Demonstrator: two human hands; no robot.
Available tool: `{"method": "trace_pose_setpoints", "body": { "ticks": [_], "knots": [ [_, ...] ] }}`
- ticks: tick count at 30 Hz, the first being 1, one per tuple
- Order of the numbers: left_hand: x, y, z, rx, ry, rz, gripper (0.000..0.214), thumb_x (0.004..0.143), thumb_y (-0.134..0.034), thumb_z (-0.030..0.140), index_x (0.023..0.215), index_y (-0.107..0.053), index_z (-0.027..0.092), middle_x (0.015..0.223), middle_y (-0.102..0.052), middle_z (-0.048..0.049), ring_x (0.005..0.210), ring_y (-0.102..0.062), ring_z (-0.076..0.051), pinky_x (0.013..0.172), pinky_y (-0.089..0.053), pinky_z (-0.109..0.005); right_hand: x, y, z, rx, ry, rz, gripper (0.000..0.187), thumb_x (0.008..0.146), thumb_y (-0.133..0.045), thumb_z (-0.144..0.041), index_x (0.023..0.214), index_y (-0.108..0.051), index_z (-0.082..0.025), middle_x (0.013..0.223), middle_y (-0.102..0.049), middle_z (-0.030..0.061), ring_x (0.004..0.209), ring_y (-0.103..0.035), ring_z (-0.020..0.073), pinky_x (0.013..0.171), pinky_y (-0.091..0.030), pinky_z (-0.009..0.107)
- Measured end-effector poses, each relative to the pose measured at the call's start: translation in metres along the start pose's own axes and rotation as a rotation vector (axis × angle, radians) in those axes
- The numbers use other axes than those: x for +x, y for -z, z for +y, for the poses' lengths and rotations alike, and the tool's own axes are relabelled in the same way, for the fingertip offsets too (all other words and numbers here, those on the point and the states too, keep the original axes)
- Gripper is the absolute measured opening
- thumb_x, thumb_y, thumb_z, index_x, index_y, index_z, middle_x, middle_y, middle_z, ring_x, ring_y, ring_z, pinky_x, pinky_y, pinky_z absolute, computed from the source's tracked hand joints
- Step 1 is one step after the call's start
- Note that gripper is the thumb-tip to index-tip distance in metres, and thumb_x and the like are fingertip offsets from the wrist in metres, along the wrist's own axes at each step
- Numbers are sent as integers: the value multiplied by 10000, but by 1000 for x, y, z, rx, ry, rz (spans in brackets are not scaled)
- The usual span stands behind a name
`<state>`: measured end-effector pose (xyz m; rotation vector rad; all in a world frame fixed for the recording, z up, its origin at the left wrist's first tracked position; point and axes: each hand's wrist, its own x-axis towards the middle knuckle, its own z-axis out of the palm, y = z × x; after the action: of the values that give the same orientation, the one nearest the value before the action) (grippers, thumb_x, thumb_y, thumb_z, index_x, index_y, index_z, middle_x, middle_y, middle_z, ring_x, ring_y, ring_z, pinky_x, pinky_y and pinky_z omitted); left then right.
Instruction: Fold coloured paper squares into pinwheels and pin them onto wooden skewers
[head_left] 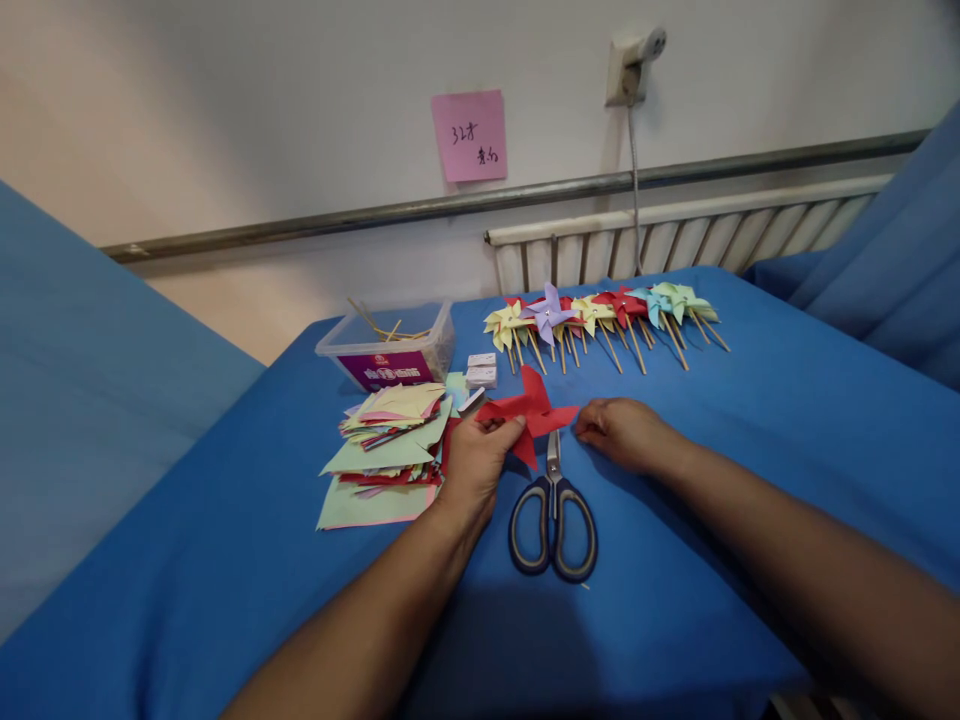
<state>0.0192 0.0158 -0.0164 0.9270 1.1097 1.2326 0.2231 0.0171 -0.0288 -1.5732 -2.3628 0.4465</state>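
My left hand (480,460) pinches a red paper pinwheel (534,402) between thumb and fingers, its folded blades spread above the table. To the right, my right hand (619,432) is closed just off the tip of one blade; whatever its fingertips hold, if anything, is hidden. Below the pinwheel lies a pair of scissors (555,520) with dark handles, its blades pointing away from me and partly under the paper. Left of my left hand is a stack of coloured paper sheets (390,450). Small white boxes (481,371) sit just behind the pinwheel.
A clear plastic tub (390,350) with thin sticks stands at the back left. Finished pinwheels on sticks (600,315) lie in a row along the back of the blue-covered table (712,580). Behind are a radiator (697,230), a pipe and a wall socket (628,75) with a cord.
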Motion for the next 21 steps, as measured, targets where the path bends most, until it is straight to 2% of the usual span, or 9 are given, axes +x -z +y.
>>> {"method": "trace_pose_setpoints", "body": {
  "ticks": [3, 6, 10, 13, 16, 21],
  "knots": [
    [0, 1, 0, 54, -18, 18, 339, 556, -779, 263, 859, -712, 128, 802, -721, -60, 661, -639, -160, 652, -504, -275, 0, 2, 5, -4, -38, 62, 159, 804, -520, -166, 804, -674, -207, 845, -688, 32, 746, -602, 158, 651, -380, 248],
    [0, 1, 1, 107, -38, 39, 315, 553, -773, 256, 835, -712, 130, 773, -714, -49, 639, -629, -153, 622, -497, -264, -1, 6, 5, 70, -116, 225, 139, 814, -547, -199, 819, -686, -200, 833, -696, 45, 724, -611, 163, 643, -403, 259],
    [-1, -1, 3, 162, -65, 37, 269, 559, -760, 242, 802, -714, 134, 749, -706, -37, 637, -620, -147, 610, -484, -252, -6, 4, -16, 479, -126, 423, 118, 811, -599, -281, 812, -689, -204, 767, -699, 14, 662, -614, 142, 606, -443, 251],
    [-3, -2, 2, 224, -97, 36, 257, 566, -752, 245, 794, -717, 131, 731, -702, -36, 639, -616, -150, 606, -473, -247, -10, -4, -37, 684, -102, 437, 127, 803, -620, -302, 819, -698, -204, 739, -701, 4, 631, -612, 132, 580, -451, 245],
    [-5, -3, 1, 260, -109, 19, 255, 583, -743, 261, 799, -712, 128, 727, -699, -38, 638, -613, -155, 605, -465, -251, -12, -11, -50, 668, -54, 459, 103, 800, -627, -279, 811, -700, -208, 743, -692, 6, 658, -620, 134, 606, -462, 249],
    [-10, -6, 0, 292, -121, -8, 244, 612, -729, 278, 800, -701, 124, 746, -699, -52, 660, -613, -163, 612, -459, -254, -11, -13, -53, 569, 3, 513, 92, 822, -603, -240, 800, -688, -210, 749, -673, 8, 693, -625, 138, 643, -465, 255]
  ]
}}
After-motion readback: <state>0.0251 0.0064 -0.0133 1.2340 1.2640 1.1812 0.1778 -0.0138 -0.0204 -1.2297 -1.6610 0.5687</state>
